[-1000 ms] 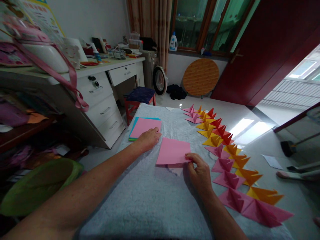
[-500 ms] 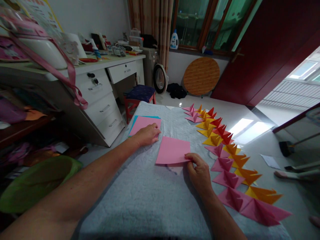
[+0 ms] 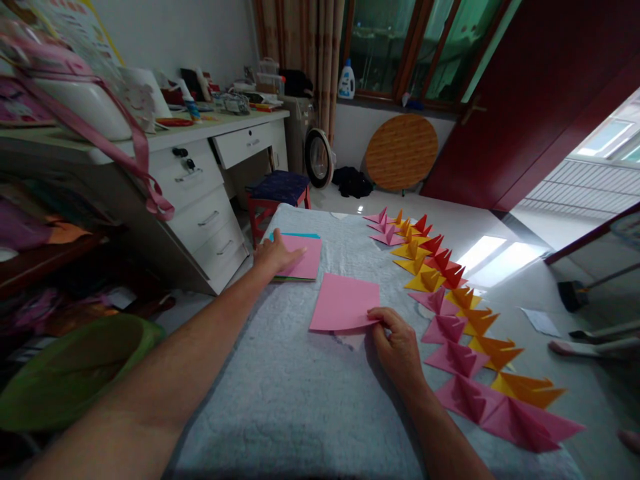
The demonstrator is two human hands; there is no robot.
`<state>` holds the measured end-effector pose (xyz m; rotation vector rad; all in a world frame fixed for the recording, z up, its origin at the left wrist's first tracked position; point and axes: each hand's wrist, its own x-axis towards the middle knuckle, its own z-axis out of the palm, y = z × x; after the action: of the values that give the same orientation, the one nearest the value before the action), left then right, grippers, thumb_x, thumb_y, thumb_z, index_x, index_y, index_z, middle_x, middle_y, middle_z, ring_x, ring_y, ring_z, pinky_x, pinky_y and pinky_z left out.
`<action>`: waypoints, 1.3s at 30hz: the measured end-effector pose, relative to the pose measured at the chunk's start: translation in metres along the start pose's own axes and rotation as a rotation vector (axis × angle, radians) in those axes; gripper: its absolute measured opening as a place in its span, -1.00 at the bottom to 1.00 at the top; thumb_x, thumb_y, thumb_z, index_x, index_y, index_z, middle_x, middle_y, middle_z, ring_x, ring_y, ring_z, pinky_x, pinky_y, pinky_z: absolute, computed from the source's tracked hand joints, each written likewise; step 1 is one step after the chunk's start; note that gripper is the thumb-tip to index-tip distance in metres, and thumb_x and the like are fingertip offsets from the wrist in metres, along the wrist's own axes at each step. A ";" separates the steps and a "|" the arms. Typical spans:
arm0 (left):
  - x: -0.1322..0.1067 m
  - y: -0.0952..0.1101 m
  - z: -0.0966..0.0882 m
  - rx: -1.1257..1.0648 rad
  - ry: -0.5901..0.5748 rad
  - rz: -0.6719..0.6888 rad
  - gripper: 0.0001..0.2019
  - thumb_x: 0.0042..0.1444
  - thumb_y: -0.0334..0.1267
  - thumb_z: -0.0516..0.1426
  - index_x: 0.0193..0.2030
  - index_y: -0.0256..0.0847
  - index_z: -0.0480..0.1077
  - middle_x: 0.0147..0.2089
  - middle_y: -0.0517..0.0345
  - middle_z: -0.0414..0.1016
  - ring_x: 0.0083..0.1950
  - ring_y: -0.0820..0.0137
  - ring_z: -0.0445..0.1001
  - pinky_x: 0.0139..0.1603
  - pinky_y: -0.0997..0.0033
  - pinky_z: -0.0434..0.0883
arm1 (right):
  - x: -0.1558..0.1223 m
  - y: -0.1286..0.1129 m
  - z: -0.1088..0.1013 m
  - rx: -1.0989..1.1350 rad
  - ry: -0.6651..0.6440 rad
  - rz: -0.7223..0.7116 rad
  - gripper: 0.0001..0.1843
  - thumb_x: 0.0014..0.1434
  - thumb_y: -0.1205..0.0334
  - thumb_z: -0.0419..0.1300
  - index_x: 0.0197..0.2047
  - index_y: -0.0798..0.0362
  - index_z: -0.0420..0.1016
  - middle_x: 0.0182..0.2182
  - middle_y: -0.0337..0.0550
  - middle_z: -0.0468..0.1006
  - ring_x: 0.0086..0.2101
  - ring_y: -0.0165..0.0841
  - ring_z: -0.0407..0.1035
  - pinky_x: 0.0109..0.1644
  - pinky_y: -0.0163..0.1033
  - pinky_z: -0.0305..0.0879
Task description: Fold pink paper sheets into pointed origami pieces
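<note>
A square sheet of pink paper lies before me on the cloth-covered table. My right hand pinches its lower right corner and lifts that edge slightly. Farther off to the left is a stack of coloured paper, pink on top, with a blue edge showing behind. My left hand rests on the stack's left side, thumb and fingers spread. Along the table's right side stand rows of folded paper cranes in pink, yellow, orange and red.
A white desk with drawers runs along the left, a stool beside it. At lower left sits a green bin. Beyond the table are a washing machine with its door ajar and a round wooden board.
My left hand has moved left from the right side of the paper stack to its left side, and its fingers have spread. My right hand still pinches the pink sheet.
</note>
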<state>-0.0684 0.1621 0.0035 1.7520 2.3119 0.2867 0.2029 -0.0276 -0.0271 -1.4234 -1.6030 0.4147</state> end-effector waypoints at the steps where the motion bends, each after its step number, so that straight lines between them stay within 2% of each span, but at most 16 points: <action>1: -0.001 0.003 0.002 0.008 0.010 0.010 0.08 -0.03 0.35 0.16 0.46 -0.32 -0.10 0.34 -0.50 0.22 0.32 -0.27 0.26 0.20 -0.13 0.29 | 0.000 0.000 0.000 0.001 -0.004 -0.002 -0.72 0.07 0.40 0.01 -0.27 0.00 0.52 -0.27 -0.13 0.64 -0.22 -0.24 0.53 -0.11 -0.16 0.43; 6: -0.002 0.007 0.008 0.014 0.060 0.051 0.01 -0.03 0.35 0.14 0.41 -0.29 0.05 0.35 -0.47 0.19 0.34 -0.29 0.22 0.21 -0.16 0.29 | -0.002 0.005 0.002 -0.003 -0.014 -0.007 -0.69 0.05 0.43 0.00 -0.26 0.00 0.52 -0.24 -0.11 0.64 -0.19 -0.23 0.53 -0.06 -0.14 0.44; 11: 0.006 -0.007 0.010 -0.076 0.085 -0.015 -0.18 0.13 0.12 0.09 0.40 -0.38 0.05 0.34 -0.52 0.22 0.35 -0.28 0.23 0.25 -0.18 0.24 | 0.003 0.014 -0.016 -0.174 -0.074 -0.097 -0.44 -0.14 0.53 -0.05 -0.16 -0.01 0.60 -0.10 -0.09 0.66 -0.09 -0.18 0.51 0.04 -0.02 0.41; 13: 0.012 -0.015 0.010 -0.114 0.067 -0.021 -0.30 0.20 -0.01 0.05 0.38 -0.40 0.10 0.29 -0.50 0.31 0.31 -0.22 0.31 0.23 -0.13 0.28 | 0.012 0.007 -0.028 -0.291 -0.063 -0.127 -0.42 -0.11 0.55 -0.05 -0.14 -0.02 0.62 -0.05 -0.07 0.64 -0.09 -0.15 0.49 0.06 0.05 0.37; 16: 0.019 -0.025 0.010 -0.163 0.051 -0.025 -0.46 0.22 -0.20 0.03 0.31 -0.36 0.19 0.23 -0.39 0.42 0.26 -0.10 0.41 0.22 0.00 0.34 | 0.034 -0.024 -0.033 -0.310 -0.097 -0.158 -0.45 0.00 0.53 -0.04 -0.06 0.00 0.59 -0.02 -0.06 0.63 -0.02 -0.17 0.46 0.13 0.03 0.32; 19: 0.023 -0.032 0.012 -0.209 0.056 -0.049 -0.47 0.18 -0.31 0.06 0.31 -0.30 0.20 0.23 -0.29 0.46 0.25 -0.01 0.44 0.21 0.12 0.36 | 0.061 -0.060 -0.006 -0.316 -0.329 -0.106 -0.59 0.24 0.39 -0.03 0.03 0.07 0.55 0.00 0.03 0.61 0.03 -0.20 0.44 0.19 -0.06 0.26; 21: 0.025 -0.035 0.014 -0.235 0.058 -0.058 -0.44 0.15 -0.35 0.09 0.32 -0.27 0.19 0.23 -0.23 0.46 0.26 0.05 0.44 0.21 0.18 0.37 | 0.075 -0.074 0.026 -0.362 -0.493 -0.057 -0.61 0.33 0.25 -0.01 0.13 0.16 0.46 0.08 0.13 0.55 0.10 -0.18 0.40 0.22 -0.07 0.21; 23: 0.026 -0.037 0.015 -0.255 0.053 -0.061 -0.42 0.13 -0.38 0.09 0.33 -0.27 0.18 0.24 -0.20 0.47 0.27 0.08 0.43 0.21 0.21 0.38 | 0.085 -0.077 0.061 -0.442 -0.598 0.033 -0.56 0.35 0.12 0.02 0.16 0.20 0.39 0.07 0.20 0.53 0.12 -0.11 0.37 0.20 -0.02 0.21; 25: 0.027 -0.038 0.017 -0.267 0.047 -0.060 -0.42 0.14 -0.39 0.07 0.33 -0.28 0.18 0.25 -0.20 0.46 0.29 0.09 0.42 0.22 0.21 0.38 | 0.089 -0.071 0.091 -0.506 -0.600 0.088 -0.47 0.33 0.05 0.06 0.23 0.23 0.30 0.18 0.25 0.43 0.20 -0.04 0.27 0.25 0.04 0.15; 27: 0.027 -0.039 0.017 -0.272 0.043 -0.053 -0.43 0.15 -0.39 0.06 0.34 -0.30 0.18 0.27 -0.21 0.43 0.31 0.08 0.40 0.25 0.18 0.36 | 0.092 -0.062 0.112 -0.525 -0.555 0.118 -0.38 0.33 0.01 0.07 0.29 0.29 0.21 0.27 0.31 0.32 0.28 0.01 0.16 0.32 0.08 0.06; 30: 0.025 -0.039 0.018 -0.271 0.041 -0.037 -0.42 0.14 -0.39 0.06 0.33 -0.31 0.19 0.29 -0.23 0.41 0.31 0.03 0.39 0.27 0.14 0.34 | 0.096 -0.050 0.128 -0.524 -0.526 0.096 -0.30 0.32 0.00 0.05 0.34 0.35 0.11 0.35 0.36 0.18 0.34 0.07 0.04 0.37 0.16 -0.05; 34: 0.021 -0.039 0.018 -0.273 0.046 -0.016 -0.43 0.12 -0.40 0.06 0.32 -0.34 0.22 0.28 -0.28 0.41 0.29 -0.03 0.40 0.27 0.10 0.33 | 0.104 -0.040 0.138 -0.534 -0.523 0.054 -0.30 0.36 0.06 -0.01 0.41 0.31 -0.02 0.41 0.32 0.05 0.39 0.07 -0.10 0.38 0.22 -0.14; 37: 0.020 -0.041 0.017 -0.277 0.048 -0.006 -0.42 0.11 -0.40 0.07 0.32 -0.34 0.22 0.26 -0.27 0.43 0.27 -0.01 0.43 0.27 0.13 0.33 | 0.111 -0.036 0.142 -0.507 -0.522 0.015 -0.35 0.38 0.08 -0.05 0.40 0.27 0.01 0.42 0.28 0.05 0.39 0.05 -0.10 0.38 0.21 -0.14; 39: 0.022 -0.042 0.016 -0.281 0.049 0.003 -0.42 0.11 -0.40 0.07 0.32 -0.32 0.23 0.26 -0.23 0.45 0.27 0.04 0.43 0.26 0.19 0.33 | 0.118 -0.035 0.143 -0.483 -0.512 -0.002 -0.41 0.38 0.10 -0.03 0.36 0.24 0.10 0.39 0.26 0.13 0.36 0.03 -0.01 0.36 0.16 -0.05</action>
<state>-0.1080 0.1718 -0.0255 1.6255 2.1754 0.6283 0.0791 0.1145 -0.0269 -1.7675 -2.2271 0.4320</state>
